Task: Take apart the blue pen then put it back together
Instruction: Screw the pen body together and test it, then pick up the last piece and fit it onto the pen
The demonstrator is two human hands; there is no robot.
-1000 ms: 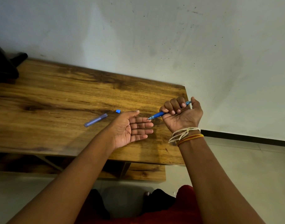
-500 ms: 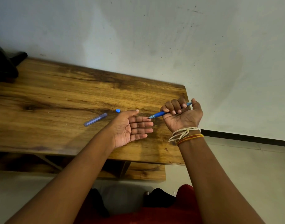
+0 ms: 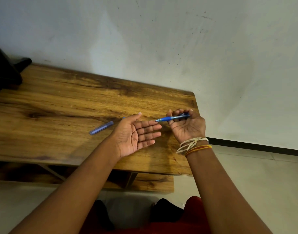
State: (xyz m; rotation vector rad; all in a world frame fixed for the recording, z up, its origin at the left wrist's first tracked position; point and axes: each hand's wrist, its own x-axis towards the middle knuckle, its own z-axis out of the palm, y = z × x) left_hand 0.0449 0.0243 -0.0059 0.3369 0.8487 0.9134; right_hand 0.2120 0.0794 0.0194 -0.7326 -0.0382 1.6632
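My right hand (image 3: 185, 126) grips the blue pen (image 3: 171, 118) in curled fingers above the table's right end, tip pointing left. The tip hovers just over the fingertips of my left hand (image 3: 136, 134), which lies palm up, fingers spread, holding nothing. A translucent bluish pen cap (image 3: 101, 127) lies on the wooden table (image 3: 60, 102) to the left of my left hand. A tiny blue piece (image 3: 123, 117) peeks out behind my left thumb, mostly hidden.
A dark object (image 3: 4, 71) stands at the table's far left corner. The wall runs close behind the table. The table's right edge (image 3: 196, 105) is beside my right hand; tiled floor lies beyond. A lower shelf (image 3: 150, 183) sits under the tabletop.
My right hand has rolled palm up and loosened its fist, so the pen now lies across the fingers. The left hand stays open and has barely moved.
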